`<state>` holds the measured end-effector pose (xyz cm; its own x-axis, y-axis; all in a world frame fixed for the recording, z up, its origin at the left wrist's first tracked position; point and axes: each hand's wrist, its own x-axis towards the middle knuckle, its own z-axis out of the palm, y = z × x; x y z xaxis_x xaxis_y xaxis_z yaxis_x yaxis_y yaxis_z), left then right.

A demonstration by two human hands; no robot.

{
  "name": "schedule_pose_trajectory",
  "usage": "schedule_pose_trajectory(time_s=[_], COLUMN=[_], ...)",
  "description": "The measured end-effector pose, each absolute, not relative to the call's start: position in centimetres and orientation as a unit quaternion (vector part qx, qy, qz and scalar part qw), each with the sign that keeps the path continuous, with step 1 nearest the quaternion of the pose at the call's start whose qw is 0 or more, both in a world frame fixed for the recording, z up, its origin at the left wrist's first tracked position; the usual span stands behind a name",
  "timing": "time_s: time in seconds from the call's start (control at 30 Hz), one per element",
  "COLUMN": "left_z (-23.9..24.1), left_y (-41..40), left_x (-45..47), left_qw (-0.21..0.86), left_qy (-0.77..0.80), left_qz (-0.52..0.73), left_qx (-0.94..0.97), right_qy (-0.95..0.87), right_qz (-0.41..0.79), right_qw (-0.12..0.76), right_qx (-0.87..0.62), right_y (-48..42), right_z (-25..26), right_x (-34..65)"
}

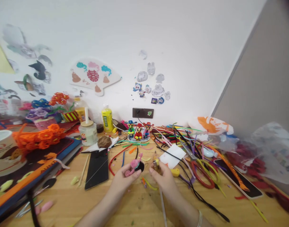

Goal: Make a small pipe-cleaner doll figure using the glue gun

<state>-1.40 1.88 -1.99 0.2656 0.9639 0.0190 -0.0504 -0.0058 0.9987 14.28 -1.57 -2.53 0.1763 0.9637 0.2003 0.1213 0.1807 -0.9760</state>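
My left hand (124,177) is closed on a small pink pipe-cleaner figure (134,165) with a black part beside it, held just above the wooden table (139,208). My right hand (163,177) is closed around a small glue-gun-like tool (156,161) with a yellowish tip; a white stick (162,201) runs down from under that hand. The two hands are close together, a few centimetres apart. A yellow pipe-cleaner scrap (151,186) lies between them on the table.
A black phone (97,168) lies left of my hands. A big heap of coloured pipe cleaners (194,148) and a white card (173,156) lie to the right. Orange pipe-cleaner flowers (44,135), a glass jar (88,132), a yellow bottle (107,119) and small figurines (138,130) stand behind.
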Motion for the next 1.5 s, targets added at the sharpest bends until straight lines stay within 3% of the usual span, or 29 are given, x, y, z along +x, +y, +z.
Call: schedule_pose_trajectory(time_s=[0.47,1.13,1.5], left_z=[-2.4,-1.9,-2.2], left_y=[1.3,0.9,1.8], left_x=[-0.9,-1.0,-1.1], left_qw=[0.598,0.457,0.561], left_qy=[0.389,0.412,0.392], left_qz=[0.390,0.407,0.452], left_qx=[0.582,0.676,0.572], right_qy=[-0.518,-0.555,-0.559], right_qz=[0.404,0.344,0.327], right_qw=[0.569,0.557,0.569], right_qx=[-0.495,-0.514,-0.507], right_y=[-1.6,-1.4,-1.6], right_z=[-2.7,-2.2,-3.4], right_x=[13.9,14.4,14.7])
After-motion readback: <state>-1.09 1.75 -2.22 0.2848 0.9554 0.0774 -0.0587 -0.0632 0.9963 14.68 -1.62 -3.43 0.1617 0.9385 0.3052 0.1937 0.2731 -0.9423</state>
